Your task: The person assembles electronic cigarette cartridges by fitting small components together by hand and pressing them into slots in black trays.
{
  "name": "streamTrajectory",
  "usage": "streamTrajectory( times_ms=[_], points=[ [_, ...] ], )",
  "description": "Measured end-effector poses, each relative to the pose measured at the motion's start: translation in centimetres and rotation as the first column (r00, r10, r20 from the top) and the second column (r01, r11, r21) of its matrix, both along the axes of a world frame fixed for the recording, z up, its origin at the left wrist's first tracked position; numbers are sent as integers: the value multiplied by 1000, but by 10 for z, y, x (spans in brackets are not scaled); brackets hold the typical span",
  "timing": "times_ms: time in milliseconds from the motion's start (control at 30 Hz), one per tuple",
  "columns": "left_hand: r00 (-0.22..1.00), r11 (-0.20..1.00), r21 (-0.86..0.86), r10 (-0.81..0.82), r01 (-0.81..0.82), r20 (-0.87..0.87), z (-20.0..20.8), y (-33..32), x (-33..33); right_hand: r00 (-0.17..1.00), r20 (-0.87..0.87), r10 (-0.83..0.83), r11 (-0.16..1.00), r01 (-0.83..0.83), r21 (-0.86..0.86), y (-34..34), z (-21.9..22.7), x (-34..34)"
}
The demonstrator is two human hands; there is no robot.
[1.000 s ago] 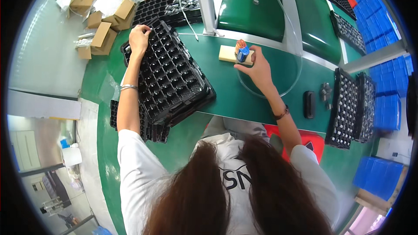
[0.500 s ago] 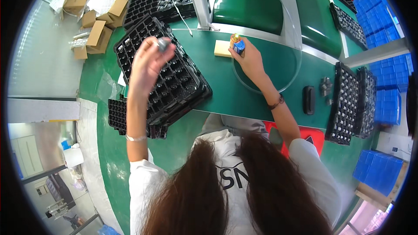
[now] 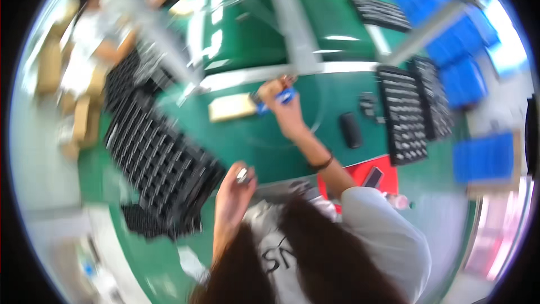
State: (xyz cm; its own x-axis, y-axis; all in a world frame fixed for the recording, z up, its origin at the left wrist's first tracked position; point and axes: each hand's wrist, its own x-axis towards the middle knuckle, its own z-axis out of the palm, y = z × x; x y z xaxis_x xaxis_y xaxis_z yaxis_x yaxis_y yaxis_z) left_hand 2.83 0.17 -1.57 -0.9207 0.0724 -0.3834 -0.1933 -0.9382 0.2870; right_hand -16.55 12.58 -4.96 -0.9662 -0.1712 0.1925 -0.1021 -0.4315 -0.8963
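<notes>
Left hand (image 3: 232, 191): fingers closed on small silvery part (image 3: 242, 176), at the front edge of the green worktop (image 3: 253, 155). Right hand (image 3: 286, 115): fingers apparently gripping blurred blue item (image 3: 286, 97), near the far edge, beside cream block (image 3: 228, 107). Black tray (image 3: 163, 160): worktop's left end.

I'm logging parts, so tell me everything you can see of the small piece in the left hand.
The small piece looks silvery and shiny, perhaps metal, with a bright highlight. The left hand holds it at the fingertips, right of the large black tray. Blur hides its exact shape.
</notes>
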Motion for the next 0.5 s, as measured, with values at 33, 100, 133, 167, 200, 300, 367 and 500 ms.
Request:
streamTrajectory(
  times_ms=[33,100,133,167,200,300,367,500],
  points=[
    [999,999,-32,23,-22,35,-5,0,2,995,101,12,978,10,-209,19,15,8],
    [998,997,-74,34,-30,59,-20,-10,12,949,312,44,917,86,-389,72,47,18],
    [994,996,-84,0,9,105,-8,-6,10,967,253,0,908,106,-405,110,43,14],
    [998,997,-73,-32,37,60,-14,-8,11,973,196,-120,903,189,-386,146,53,14],
    [995,996,-77,-44,51,87,-15,-7,12,952,238,-191,888,271,-372,183,66,12],
    [979,980,-106,-155,169,133,-29,0,1,823,-17,-568,823,568,-34,327,78,-13],
    [970,970,-120,-194,212,145,-48,-5,-5,618,-76,-783,579,768,273,418,79,-47],
    [890,923,-107,-318,369,326,-74,-22,-20,385,-368,-846,66,761,645,564,67,-118]
  ],
)
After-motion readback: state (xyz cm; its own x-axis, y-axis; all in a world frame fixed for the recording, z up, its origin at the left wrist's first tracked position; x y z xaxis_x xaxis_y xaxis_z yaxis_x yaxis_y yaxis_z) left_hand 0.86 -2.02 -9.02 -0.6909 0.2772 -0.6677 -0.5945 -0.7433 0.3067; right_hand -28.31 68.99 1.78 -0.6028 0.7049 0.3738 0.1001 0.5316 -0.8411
